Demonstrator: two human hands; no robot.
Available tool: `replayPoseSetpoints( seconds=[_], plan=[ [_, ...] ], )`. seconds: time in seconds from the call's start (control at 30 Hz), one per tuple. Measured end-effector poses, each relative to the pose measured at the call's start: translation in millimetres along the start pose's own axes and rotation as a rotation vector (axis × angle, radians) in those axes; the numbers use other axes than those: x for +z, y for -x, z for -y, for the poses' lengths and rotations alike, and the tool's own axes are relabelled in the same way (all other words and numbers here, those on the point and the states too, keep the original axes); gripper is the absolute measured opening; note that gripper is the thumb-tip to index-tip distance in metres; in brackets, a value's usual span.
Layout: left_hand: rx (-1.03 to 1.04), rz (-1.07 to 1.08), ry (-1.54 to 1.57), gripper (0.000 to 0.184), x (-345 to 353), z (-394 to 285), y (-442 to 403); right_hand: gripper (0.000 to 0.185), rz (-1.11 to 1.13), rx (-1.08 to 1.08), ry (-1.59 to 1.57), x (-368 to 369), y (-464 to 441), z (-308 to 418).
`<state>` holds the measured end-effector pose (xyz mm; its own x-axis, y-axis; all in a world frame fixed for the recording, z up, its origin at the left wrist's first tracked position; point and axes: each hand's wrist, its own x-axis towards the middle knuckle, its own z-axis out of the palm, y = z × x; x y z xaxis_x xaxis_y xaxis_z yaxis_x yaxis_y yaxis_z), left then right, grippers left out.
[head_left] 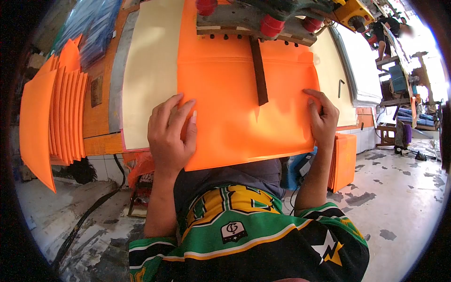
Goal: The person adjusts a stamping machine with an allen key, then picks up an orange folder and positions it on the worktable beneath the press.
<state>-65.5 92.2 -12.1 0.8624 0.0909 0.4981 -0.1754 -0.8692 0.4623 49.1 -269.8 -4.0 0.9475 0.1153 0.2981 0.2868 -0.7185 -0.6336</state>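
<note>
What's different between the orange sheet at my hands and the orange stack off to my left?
The orange sheet shows one broad face; the orange stack shows many layered edges.
The sheet reaches in under the machine; the stack sits apart from it.
Your left hand and right hand touch the sheet; neither touches the stack.
Both are bright orange.

Single head-worn camera. Viewpoint: above the wearer's jersey (197,249), which fills the bottom of the frame; facing forward and steeply down. Range: close. The orange sheet (221,113) occupies the centre, between left fingers (182,115) and right fingers (319,96). Wide-angle field: dark, curved borders; floor (390,202) at lower right.
</note>
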Motion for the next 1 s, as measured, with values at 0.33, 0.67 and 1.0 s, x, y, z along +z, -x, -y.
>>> replayPoseSetpoints(
  seconds=[0.33, 0.67, 1.0],
  plan=[
    [0.015, -0.007, -0.012, 0.029, 1, 1, 1, 0.024, -0.020, -0.025, -0.010, 3, 1, -7],
    [0.018, -0.008, -0.022, 0.029, 2, 1, 1, 0.023, -0.038, -0.084, -0.004, 3, 0, -10],
    [0.026, -0.013, -0.024, 0.029, 2, 1, 1, 0.026, -0.008, 0.015, -0.001, 1, 1, 0]
  ],
)
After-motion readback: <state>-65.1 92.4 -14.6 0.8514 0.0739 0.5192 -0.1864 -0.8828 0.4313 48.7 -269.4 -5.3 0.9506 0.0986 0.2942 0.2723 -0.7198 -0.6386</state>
